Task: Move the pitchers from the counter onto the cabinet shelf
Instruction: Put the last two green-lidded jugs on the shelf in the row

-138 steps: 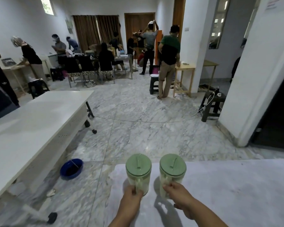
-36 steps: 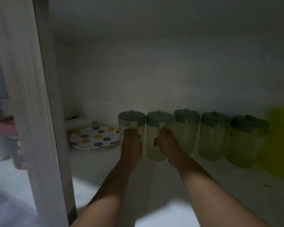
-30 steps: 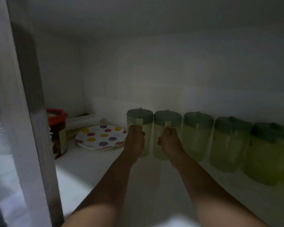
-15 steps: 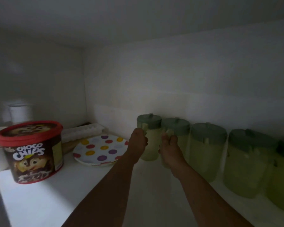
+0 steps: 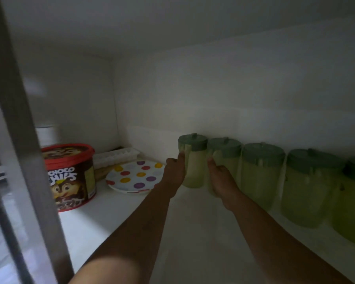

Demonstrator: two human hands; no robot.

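From the head camera, the dim white cabinet shelf (image 5: pixel 193 232) carries a red-rimmed round "Choco Chips" tub (image 5: pixel 70 177) at the left, a white plate with coloured dots (image 5: pixel 134 176) beside it, and a pale ridged tray (image 5: pixel 116 157) behind the plate. A blurred grey cabinet frame post (image 5: pixel 23 140) crosses the left foreground.

Five translucent green plastic pitchers with dark green lids stand in a row along the back wall. The left hand (image 5: pixel 173 174) grips the leftmost pitcher (image 5: pixel 194 167); the right hand (image 5: pixel 221 179) wraps the second pitcher (image 5: pixel 225 154). Both stand upright on the shelf, just beside the other three pitchers (image 5: pixel 303 185).
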